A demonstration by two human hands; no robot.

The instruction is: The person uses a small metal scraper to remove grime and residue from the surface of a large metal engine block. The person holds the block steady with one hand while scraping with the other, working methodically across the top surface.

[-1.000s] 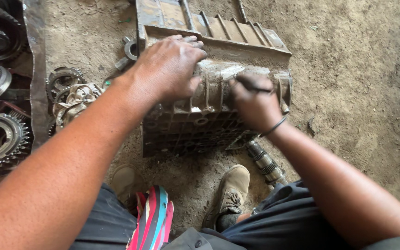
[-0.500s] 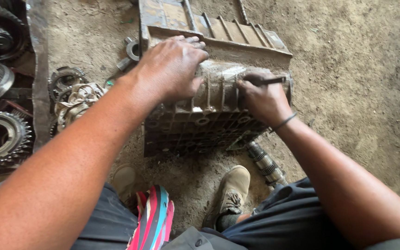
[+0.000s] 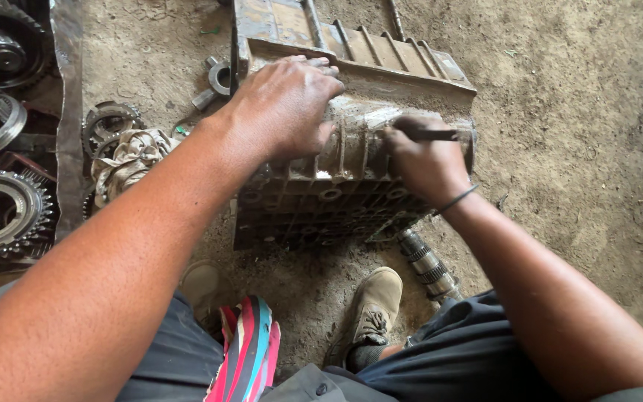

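Item: ribbed metal gearbox casing (image 3: 351, 186), grimy, lying on the dirt floor (image 3: 574, 149) directly ahead of the person's tan shoe (image 3: 370, 313).

Left hand (image 3: 284, 112): spread flat on the casing's upper left face, fingers wide, bracing, gripping nothing.

Right hand (image 3: 426, 160): on the casing's right shoulder, fingers closed round a thin dark tool (image 3: 433, 135) whose tip points right.

Left of casing: loose gears (image 3: 1, 208), a rag (image 3: 124, 164).
Below casing, right corner: splined shaft (image 3: 426, 264).

Risk, as judged: the tool may skid off the greasy rib and jab the bracing hand; the casing may shift on loose dirt.
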